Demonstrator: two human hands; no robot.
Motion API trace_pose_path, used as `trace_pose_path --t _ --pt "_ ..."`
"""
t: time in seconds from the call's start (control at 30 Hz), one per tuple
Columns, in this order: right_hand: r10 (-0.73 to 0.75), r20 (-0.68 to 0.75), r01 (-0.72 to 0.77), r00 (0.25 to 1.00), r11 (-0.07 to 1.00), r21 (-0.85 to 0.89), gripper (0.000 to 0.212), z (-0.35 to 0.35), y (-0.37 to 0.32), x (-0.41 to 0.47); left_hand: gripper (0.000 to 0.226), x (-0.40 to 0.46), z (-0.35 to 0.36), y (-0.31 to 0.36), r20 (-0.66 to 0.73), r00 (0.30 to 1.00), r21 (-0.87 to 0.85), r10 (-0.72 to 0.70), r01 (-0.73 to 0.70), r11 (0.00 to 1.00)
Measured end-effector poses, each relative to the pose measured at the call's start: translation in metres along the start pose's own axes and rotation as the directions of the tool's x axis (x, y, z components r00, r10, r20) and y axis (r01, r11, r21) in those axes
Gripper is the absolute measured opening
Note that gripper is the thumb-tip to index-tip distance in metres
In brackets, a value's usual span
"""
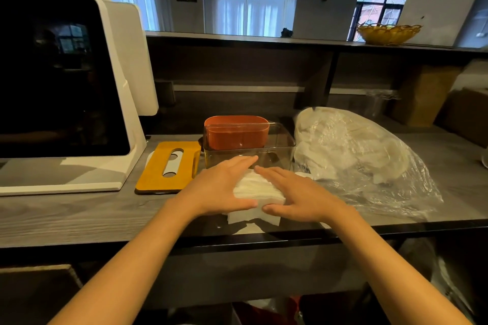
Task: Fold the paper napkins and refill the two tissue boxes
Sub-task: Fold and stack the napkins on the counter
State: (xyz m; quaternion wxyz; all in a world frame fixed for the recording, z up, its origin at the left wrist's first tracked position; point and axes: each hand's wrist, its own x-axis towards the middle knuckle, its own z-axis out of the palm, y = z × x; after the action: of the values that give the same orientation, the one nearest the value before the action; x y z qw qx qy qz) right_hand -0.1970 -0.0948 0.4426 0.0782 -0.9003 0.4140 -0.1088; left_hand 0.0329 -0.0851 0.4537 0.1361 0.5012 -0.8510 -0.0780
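Note:
A stack of white paper napkins (257, 192) lies on the grey counter near its front edge. My left hand (221, 187) and my right hand (295, 192) rest flat on the stack from either side, fingers straight, thumbs along its near edge. Just behind stands a clear tissue box (280, 152) with an orange-red tissue box (237, 132) sitting inside its far part. A yellow wooden lid (169, 166) with an oval slot lies flat to the left of the boxes. To the right lies a clear plastic bag of white napkins (351, 148).
A white point-of-sale terminal (66, 87) with a dark screen fills the left of the counter. A raised shelf (264, 39) runs behind, carrying a yellow basket (388, 33). Brown cardboard boxes (425, 95) stand at the back right. The counter's dark front edge (264, 239) is close to my wrists.

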Motion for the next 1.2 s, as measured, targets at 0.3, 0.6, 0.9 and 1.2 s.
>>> trace_pose_path --t 0.3,0.6,0.9,1.2 --pt "0.182 0.001 -0.154 0.983 0.831 0.535 0.112 0.005 0.011 -0.016 0.101 0.008 0.011 0.01 0.106 0.994 0.22 -0.013 -0.011 0.976" --pt "0.243 -0.098 -0.156 0.965 0.832 0.532 0.04 0.008 0.017 -0.016 0.059 0.009 0.007 0.003 0.116 0.993 0.049 0.018 -0.023 0.999" --pt "0.5 -0.277 -0.064 0.821 0.562 0.825 0.028 -0.022 0.01 -0.016 0.024 0.003 -0.01 -0.004 0.175 0.969 -0.614 -0.172 0.244 0.751" --pt "0.492 -0.278 -0.022 0.825 0.519 0.855 0.027 -0.103 -0.031 -0.015 0.05 -0.004 -0.001 -0.002 0.518 0.749 -0.784 -0.413 0.609 0.122"
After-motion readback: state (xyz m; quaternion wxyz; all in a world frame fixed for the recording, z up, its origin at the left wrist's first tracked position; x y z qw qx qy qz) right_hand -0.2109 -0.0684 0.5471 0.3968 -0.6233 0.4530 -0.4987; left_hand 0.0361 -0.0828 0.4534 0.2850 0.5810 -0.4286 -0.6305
